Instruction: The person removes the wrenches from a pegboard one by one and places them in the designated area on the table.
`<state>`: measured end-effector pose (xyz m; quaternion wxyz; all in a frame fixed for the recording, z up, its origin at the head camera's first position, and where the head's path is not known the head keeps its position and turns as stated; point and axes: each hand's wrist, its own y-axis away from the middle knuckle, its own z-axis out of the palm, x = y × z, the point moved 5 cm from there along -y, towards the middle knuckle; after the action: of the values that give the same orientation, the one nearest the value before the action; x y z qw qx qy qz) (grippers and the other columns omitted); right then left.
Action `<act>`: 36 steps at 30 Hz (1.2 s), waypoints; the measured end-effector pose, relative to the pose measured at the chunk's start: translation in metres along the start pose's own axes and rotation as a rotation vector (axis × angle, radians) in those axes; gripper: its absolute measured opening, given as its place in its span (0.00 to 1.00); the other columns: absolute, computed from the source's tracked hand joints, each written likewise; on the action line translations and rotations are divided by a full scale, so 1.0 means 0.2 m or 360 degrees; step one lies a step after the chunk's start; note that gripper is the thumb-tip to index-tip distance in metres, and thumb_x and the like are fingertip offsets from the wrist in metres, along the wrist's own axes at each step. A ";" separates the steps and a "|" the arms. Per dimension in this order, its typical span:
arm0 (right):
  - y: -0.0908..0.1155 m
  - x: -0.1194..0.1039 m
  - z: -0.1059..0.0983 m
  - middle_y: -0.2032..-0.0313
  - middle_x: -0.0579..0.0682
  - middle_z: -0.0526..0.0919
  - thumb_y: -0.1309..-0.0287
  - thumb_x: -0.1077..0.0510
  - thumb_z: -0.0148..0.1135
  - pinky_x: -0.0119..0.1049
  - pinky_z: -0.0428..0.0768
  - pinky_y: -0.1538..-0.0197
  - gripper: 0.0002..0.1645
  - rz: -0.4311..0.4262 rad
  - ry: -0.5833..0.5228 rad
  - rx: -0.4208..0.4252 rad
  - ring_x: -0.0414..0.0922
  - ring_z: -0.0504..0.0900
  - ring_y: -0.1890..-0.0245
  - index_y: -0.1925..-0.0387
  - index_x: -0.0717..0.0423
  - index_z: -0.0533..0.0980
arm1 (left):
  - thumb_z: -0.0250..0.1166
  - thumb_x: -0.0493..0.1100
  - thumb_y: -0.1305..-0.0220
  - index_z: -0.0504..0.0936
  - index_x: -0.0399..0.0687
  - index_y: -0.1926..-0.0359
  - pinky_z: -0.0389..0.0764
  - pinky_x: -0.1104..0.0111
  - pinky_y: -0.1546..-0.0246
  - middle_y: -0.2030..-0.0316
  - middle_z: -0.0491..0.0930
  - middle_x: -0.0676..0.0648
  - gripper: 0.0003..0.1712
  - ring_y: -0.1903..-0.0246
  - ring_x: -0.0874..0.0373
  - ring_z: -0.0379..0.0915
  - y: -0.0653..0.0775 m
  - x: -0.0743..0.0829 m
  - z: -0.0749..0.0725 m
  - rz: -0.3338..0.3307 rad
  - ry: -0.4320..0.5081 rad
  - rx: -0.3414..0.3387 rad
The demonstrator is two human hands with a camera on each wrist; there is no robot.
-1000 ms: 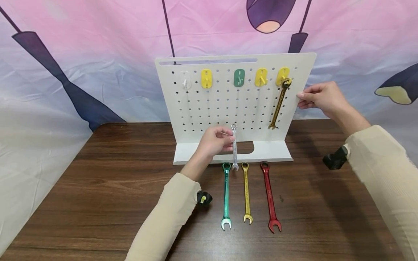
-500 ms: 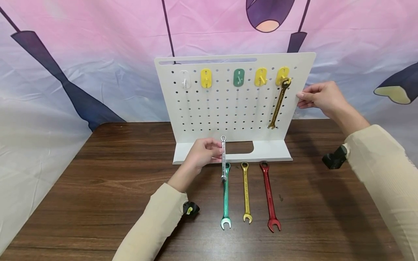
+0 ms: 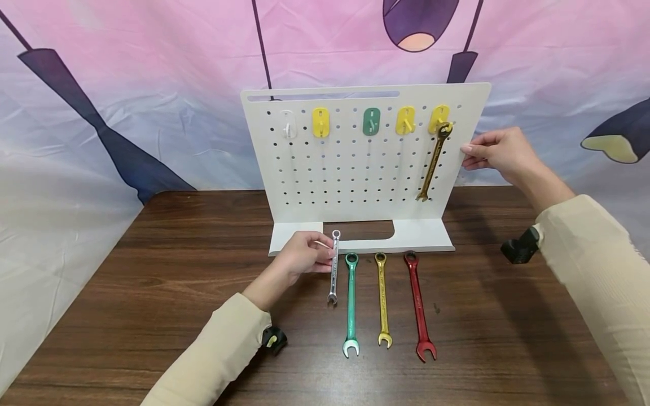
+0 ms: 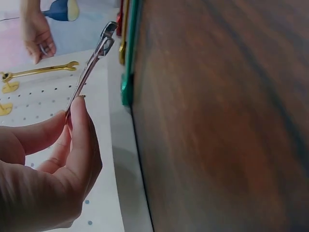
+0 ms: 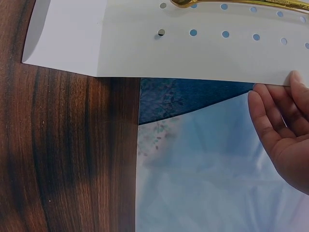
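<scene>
My left hand [image 3: 304, 255] pinches a silver wrench [image 3: 334, 270] between thumb and fingers, ring end up, just left of the green wrench [image 3: 351, 304]. In the left wrist view the silver wrench [image 4: 89, 67] slants up from the fingertips. My right hand [image 3: 500, 151] pinches the right edge of the white pegboard [image 3: 355, 211]; the right wrist view shows the thumb on its front and the fingers behind. A dark gold wrench [image 3: 433, 163] hangs by its ring from the rightmost yellow hook [image 3: 439, 117]. A yellow wrench [image 3: 383, 299] and a red wrench [image 3: 420, 307] lie on the table.
Along the pegboard's top sit a white hook [image 3: 288, 124], a yellow hook [image 3: 320, 122], a green hook [image 3: 372, 121] and another yellow hook [image 3: 405, 120], none bearing a wrench. The board's foot rests on the brown wooden table [image 3: 167, 270]. A patterned cloth [image 3: 178, 84] hangs behind.
My left hand has carried the silver wrench left and toward me, from in front of the pegboard across the green wrench to its left side. The right hand has stayed on the board's edge.
</scene>
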<state>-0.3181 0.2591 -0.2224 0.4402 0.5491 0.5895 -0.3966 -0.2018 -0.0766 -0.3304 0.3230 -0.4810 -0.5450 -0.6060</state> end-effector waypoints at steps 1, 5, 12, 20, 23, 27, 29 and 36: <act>0.00 0.00 0.00 0.79 0.47 0.82 0.45 0.61 0.61 0.33 0.84 0.70 0.09 0.0000 0.0001 0.0000 0.42 0.82 0.78 0.79 0.52 0.81 | 0.57 0.24 0.42 0.73 0.26 0.61 0.84 0.67 0.70 0.78 0.73 0.46 0.07 0.78 0.59 0.72 0.00 -0.01 -0.01 -0.0009 -0.0006 -0.0004; 0.00 0.00 0.00 0.79 0.48 0.82 0.45 0.61 0.61 0.33 0.84 0.70 0.08 0.0003 0.0002 0.0001 0.43 0.82 0.78 0.78 0.53 0.81 | 0.56 0.24 0.42 0.72 0.26 0.60 0.84 0.66 0.70 0.78 0.73 0.46 0.07 0.78 0.59 0.72 0.02 -0.03 -0.04 -0.0041 -0.0023 -0.0008; 0.00 0.00 0.01 0.79 0.47 0.82 0.44 0.62 0.60 0.32 0.84 0.70 0.09 0.0000 0.0020 0.0008 0.42 0.82 0.78 0.79 0.53 0.81 | 0.55 0.23 0.42 0.72 0.25 0.59 0.84 0.67 0.71 0.77 0.72 0.45 0.08 0.79 0.60 0.73 0.03 -0.07 -0.06 -0.0098 -0.0066 -0.0032; 0.00 0.00 0.00 0.80 0.48 0.82 0.45 0.62 0.61 0.33 0.84 0.70 0.09 -0.0005 -0.0016 -0.0002 0.42 0.82 0.78 0.79 0.54 0.81 | 0.55 0.23 0.42 0.72 0.25 0.61 0.84 0.65 0.71 0.77 0.71 0.45 0.07 0.79 0.57 0.72 0.04 -0.09 -0.05 -0.0168 -0.0111 -0.0045; 0.00 0.00 0.00 0.80 0.48 0.82 0.45 0.62 0.60 0.33 0.84 0.70 0.09 -0.0007 -0.0024 -0.0004 0.42 0.82 0.78 0.79 0.54 0.81 | 0.55 0.22 0.43 0.71 0.26 0.62 0.84 0.65 0.71 0.78 0.72 0.44 0.06 0.79 0.57 0.72 0.04 -0.10 -0.05 -0.0210 -0.0126 -0.0066; 0.00 0.00 0.00 0.80 0.48 0.82 0.45 0.62 0.60 0.33 0.84 0.70 0.09 -0.0008 -0.0008 0.0002 0.43 0.82 0.78 0.79 0.54 0.81 | 0.55 0.22 0.43 0.71 0.25 0.62 0.84 0.65 0.71 0.79 0.71 0.44 0.06 0.80 0.57 0.72 0.03 -0.11 -0.04 -0.0246 -0.0147 -0.0066; 0.00 0.00 0.00 0.80 0.48 0.82 0.44 0.62 0.60 0.33 0.84 0.70 0.09 -0.0006 0.0007 0.0007 0.42 0.82 0.78 0.79 0.53 0.81 | 0.55 0.22 0.43 0.71 0.25 0.62 0.84 0.65 0.72 0.79 0.71 0.44 0.06 0.80 0.58 0.72 0.03 -0.11 -0.05 -0.0261 -0.0161 -0.0057; 0.00 0.00 0.00 0.79 0.48 0.82 0.44 0.62 0.60 0.33 0.84 0.69 0.09 0.0012 0.0034 0.0006 0.42 0.82 0.78 0.78 0.53 0.81 | 0.56 0.22 0.43 0.72 0.25 0.64 0.84 0.68 0.74 0.78 0.72 0.43 0.05 0.81 0.59 0.72 0.02 -0.12 -0.06 -0.0280 -0.0223 -0.0017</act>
<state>-0.3184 0.2596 -0.2231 0.4343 0.5563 0.5913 -0.3901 -0.1935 -0.0918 -0.3517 0.2271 -0.4743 -0.6032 -0.5997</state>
